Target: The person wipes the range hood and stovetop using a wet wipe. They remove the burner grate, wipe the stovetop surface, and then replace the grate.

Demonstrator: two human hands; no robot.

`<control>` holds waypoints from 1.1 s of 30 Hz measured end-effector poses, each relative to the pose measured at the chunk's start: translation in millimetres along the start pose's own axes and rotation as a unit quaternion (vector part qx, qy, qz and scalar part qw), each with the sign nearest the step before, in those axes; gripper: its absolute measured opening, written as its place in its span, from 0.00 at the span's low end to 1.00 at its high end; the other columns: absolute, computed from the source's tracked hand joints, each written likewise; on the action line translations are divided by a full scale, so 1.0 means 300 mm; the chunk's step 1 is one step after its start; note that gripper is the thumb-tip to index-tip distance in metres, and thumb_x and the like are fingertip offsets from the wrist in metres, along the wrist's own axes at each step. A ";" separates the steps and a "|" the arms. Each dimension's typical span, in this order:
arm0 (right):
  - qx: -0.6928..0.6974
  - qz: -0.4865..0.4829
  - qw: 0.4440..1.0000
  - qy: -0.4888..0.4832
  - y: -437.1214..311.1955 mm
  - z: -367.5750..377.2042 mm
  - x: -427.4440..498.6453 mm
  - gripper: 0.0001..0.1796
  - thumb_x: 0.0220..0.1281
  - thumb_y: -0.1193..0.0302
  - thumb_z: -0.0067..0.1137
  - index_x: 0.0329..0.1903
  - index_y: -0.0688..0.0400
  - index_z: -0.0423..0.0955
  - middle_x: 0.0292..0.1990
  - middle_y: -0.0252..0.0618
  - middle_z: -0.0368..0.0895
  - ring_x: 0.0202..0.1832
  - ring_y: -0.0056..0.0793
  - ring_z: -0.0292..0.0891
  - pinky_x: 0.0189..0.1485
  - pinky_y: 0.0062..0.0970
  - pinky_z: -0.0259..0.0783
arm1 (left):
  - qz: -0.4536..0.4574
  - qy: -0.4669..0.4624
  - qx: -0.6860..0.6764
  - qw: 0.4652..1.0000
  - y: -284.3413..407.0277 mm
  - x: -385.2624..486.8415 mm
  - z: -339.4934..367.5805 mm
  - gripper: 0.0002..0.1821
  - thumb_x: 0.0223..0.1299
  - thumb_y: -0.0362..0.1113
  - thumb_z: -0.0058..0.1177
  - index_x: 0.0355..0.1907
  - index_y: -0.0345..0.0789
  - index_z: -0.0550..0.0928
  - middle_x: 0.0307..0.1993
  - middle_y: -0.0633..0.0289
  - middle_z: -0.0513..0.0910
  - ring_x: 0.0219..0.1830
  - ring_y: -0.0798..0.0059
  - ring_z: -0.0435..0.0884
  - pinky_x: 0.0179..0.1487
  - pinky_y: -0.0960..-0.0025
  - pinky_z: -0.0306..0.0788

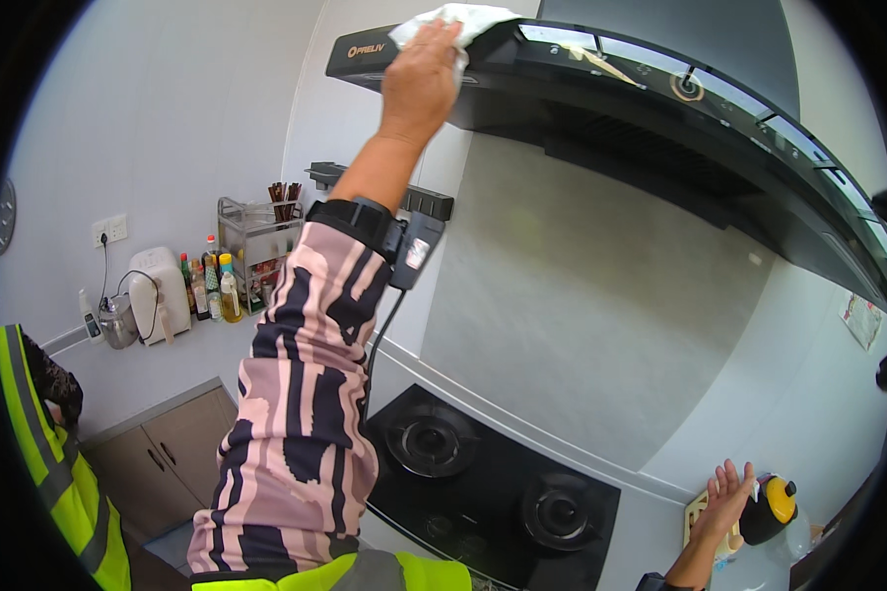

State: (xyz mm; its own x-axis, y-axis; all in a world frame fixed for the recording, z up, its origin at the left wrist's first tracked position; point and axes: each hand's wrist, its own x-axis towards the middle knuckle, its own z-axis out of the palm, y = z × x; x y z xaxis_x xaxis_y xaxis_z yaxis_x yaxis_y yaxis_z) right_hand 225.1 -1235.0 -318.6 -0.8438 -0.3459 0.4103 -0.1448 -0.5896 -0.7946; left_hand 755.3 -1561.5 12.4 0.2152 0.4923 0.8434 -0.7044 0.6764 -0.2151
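My left hand is pressed on a white cloth at the left part of the black range hood, over its front edge. Fingers lie flat over the cloth, and part of it hangs beside the hand. My right hand is at the lower right, fingers spread, with nothing plainly held. Close behind it stand a black pot with a yellow lid and a cream plastic rack. Below the hood is a black glass gas hob with two burners.
Sauce and oil bottles, a steel spice rack with chopsticks, a white air fryer and a steel kettle stand on the left counter. Another person in a hi-vis vest is at the left edge. A grey backsplash panel covers the wall.
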 end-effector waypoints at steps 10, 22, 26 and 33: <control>0.026 0.019 0.998 0.047 0.277 0.018 -0.169 0.36 0.75 0.41 0.36 0.74 0.49 0.56 0.61 0.40 0.74 0.61 0.32 0.69 0.65 0.32 0.61 | -0.105 0.006 0.114 0.988 -0.264 -0.096 -0.052 0.16 0.69 0.37 0.48 0.56 0.40 0.82 0.55 0.50 0.82 0.59 0.55 0.79 0.58 0.59 0.74; -0.019 -0.018 1.000 0.010 0.066 0.293 -0.226 0.36 0.74 0.40 0.38 0.74 0.48 0.56 0.61 0.40 0.74 0.61 0.31 0.69 0.65 0.33 0.61 | -0.007 0.025 -0.003 1.000 -0.271 -0.158 -0.064 0.17 0.64 0.27 0.50 0.54 0.39 0.83 0.55 0.48 0.81 0.62 0.53 0.77 0.64 0.58 0.71; -0.006 -0.004 1.000 0.025 0.077 0.282 -0.230 0.36 0.73 0.40 0.38 0.74 0.48 0.57 0.61 0.40 0.74 0.61 0.32 0.69 0.65 0.33 0.61 | -0.015 0.052 0.082 0.995 -0.483 -0.149 -0.075 0.14 0.67 0.31 0.50 0.53 0.39 0.83 0.52 0.51 0.83 0.58 0.57 0.81 0.60 0.60 0.74; 0.004 -0.014 0.996 0.091 -0.040 0.177 -0.293 0.37 0.73 0.41 0.39 0.74 0.50 0.56 0.61 0.42 0.74 0.61 0.34 0.70 0.62 0.32 0.65 | -0.291 -0.022 0.157 0.943 -0.755 -0.116 -0.200 0.19 0.69 0.43 0.39 0.37 0.39 0.86 0.33 0.47 0.85 0.34 0.44 0.82 0.40 0.49 0.74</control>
State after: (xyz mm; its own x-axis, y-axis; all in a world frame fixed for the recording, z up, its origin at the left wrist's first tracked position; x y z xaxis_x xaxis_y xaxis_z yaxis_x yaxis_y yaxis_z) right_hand 328.5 -1236.4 -321.4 -0.9194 -0.1913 0.3437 -0.1664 -0.6026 -0.7805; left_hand 947.9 -1699.1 2.3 0.6041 0.0585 0.7947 -0.6425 0.6257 0.4424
